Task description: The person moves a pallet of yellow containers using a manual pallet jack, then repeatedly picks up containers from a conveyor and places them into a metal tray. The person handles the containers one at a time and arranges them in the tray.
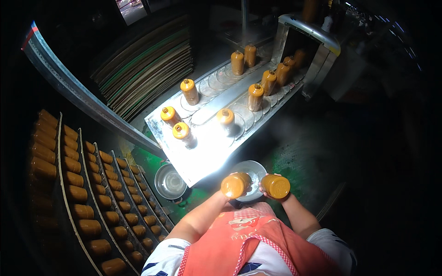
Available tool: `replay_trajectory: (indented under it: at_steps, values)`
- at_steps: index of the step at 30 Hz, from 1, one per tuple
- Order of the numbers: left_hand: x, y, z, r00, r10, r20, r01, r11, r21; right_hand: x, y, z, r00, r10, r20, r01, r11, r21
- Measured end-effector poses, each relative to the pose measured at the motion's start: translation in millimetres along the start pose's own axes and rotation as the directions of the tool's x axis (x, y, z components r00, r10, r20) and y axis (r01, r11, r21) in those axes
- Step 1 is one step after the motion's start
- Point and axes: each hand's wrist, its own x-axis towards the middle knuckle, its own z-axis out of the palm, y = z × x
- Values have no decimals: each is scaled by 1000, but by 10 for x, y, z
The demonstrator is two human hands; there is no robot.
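My left hand (224, 193) grips an orange-brown ceramic bottle (235, 184), held with its base toward the camera. Just to its right, my right hand (267, 189) grips a second bottle (276, 186) the same way. Both hang over a round metal bowl (253, 171) near the front end of a brightly lit conveyor (207, 147). Several more capped bottles stand on the conveyor's round discs, the nearest one (183, 134) left of centre and another (226, 118) in the middle.
A metal tunnel housing (307, 34) covers the far end of the conveyor. Racks (87, 193) at the left hold rows of several bottles lying down. A second metal basin (170, 182) sits on the green floor. Stacked flat boards (147, 69) lean behind.
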Motion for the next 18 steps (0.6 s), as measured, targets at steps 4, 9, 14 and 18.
replay_trajectory:
  at_steps: [4, 9, 14, 18]
  values:
    - [-26, 484, 318, 988, -124, -94, 105, 977, -186, -163, -298, 176, 789, -449, -419, 297, 876, -380]
    - [-57, 1137, 128, 953, 72, -295, -125, 979, -164, 438, -1001, 1937, 74, -989, -126, 237, 140, -961]
    - [83, 2318, 460, 667, 742, -67, -338, 382, 860, 1718, -1898, 2412, 51, -772, 634, -155, -633, -759]
    - [816, 2582, 529, 525, 833, 177, -211, -74, 975, 2578, -2415, 2327, 99, -731, 675, -350, -661, -664]
